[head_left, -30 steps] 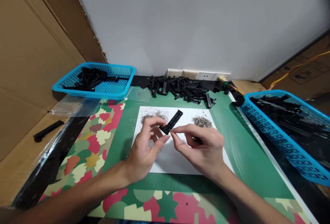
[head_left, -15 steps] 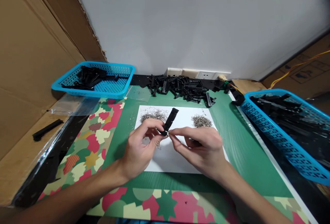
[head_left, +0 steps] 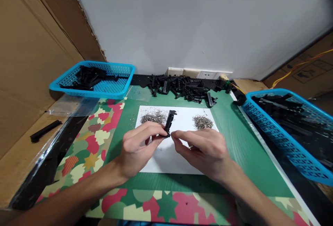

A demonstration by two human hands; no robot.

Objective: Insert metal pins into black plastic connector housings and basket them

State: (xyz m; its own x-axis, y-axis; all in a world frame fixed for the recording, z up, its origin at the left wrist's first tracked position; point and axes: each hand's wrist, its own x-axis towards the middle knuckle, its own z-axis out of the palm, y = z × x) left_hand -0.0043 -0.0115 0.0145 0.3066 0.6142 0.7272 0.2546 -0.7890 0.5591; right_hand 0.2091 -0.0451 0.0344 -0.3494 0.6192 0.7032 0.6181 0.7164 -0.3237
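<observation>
My left hand (head_left: 139, 148) pinches the near end of a short black plastic bar (head_left: 169, 122), which points up and away over a white sheet (head_left: 166, 158). My right hand (head_left: 205, 149) is closed in a pinch with its fingertips at that same near end of the bar; whatever small thing it may hold is too small to make out. Two heaps of small metal pieces lie on the sheet: one (head_left: 154, 117) just beyond my left hand, the other (head_left: 202, 122) beyond my right.
A pile of black plastic parts (head_left: 183, 89) lies along the wall by white sockets. A blue basket (head_left: 91, 80) with black parts stands at the back left, another blue basket (head_left: 291, 128) at the right. A lone black bar (head_left: 45, 131) lies on the cardboard at left.
The black bar has swung from slanting right to nearly upright in my left hand's pinch. Both hands stayed together over the sheet and shifted slightly left.
</observation>
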